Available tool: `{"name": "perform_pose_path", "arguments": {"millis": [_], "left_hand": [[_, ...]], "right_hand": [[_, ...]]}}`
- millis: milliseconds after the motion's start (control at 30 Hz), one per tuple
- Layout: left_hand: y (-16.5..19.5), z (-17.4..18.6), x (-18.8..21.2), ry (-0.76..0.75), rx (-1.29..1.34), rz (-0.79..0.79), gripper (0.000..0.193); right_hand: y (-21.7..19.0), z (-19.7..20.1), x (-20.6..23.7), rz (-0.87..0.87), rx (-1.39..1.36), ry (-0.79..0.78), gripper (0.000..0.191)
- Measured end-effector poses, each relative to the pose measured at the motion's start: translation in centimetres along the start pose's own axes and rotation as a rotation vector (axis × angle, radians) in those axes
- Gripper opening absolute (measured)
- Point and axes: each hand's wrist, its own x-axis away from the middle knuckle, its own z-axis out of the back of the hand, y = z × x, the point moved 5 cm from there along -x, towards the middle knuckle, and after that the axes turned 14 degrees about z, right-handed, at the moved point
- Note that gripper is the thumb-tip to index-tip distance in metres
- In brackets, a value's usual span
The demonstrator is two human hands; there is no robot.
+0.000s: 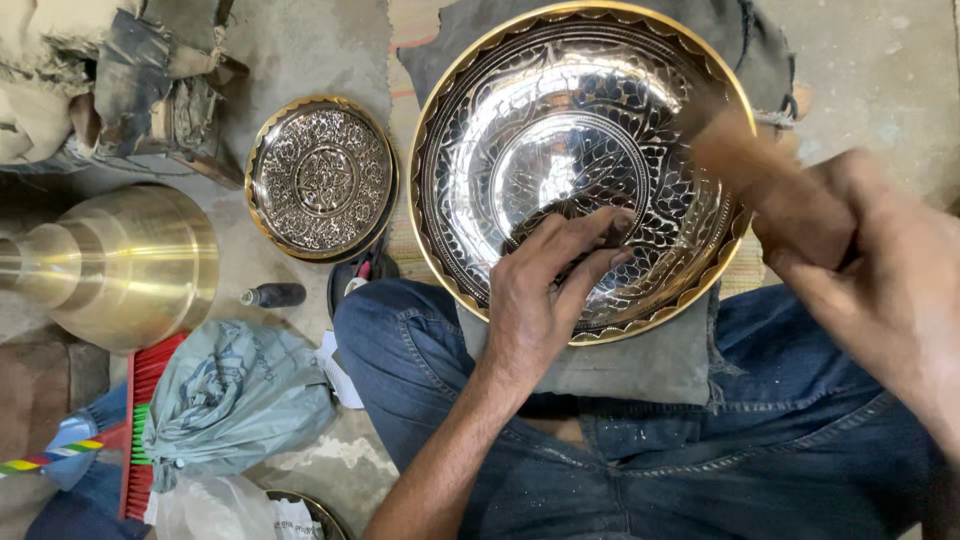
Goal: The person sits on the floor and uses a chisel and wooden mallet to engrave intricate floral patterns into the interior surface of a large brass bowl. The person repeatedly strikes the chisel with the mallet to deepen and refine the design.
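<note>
Large engraved bowl, silver inside with gold scalloped rim, rests on grey cloth over lap. Left hand presses small dark tool against bowl's inner wall, fingers pinched narrow. Right hand grips wooden mallet (blurred). Smaller engraved plate on floor beside brass vessel.

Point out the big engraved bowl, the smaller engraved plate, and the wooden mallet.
Big engraved bowl (560, 150): head view, on its shiny centre.
Smaller engraved plate (322, 178): head view, on its patterned middle.
Wooden mallet (735, 150): head view, on its blurred head.
</note>
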Motion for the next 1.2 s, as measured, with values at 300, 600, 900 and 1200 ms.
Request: {"name": "perform_pose_path", "arguments": {"millis": [300,600,900,1200], "left_hand": [[-0.5,4.6,0.6,0.312,0.396,0.048,0.025],[-3.0,9.9,-0.1,0.573,-0.058,0.208,0.024],[-3.9,5.7,4.8,0.569,0.112,0.465,0.024],[3.0,7.2,5.7,0.894,-0.606,-0.079,0.011]], "right_hand": [[2.2,-2.5,1.6,-0.060,0.004,0.083,0.051],[4.6,-5.6,0.8,0.035,-0.526,0.207,0.054],[4.8,-2.5,-2.9,0.198,-0.277,0.198,0.047],[5.6,-3.3,-2.4,0.130,-0.161,0.207,0.037]]}}
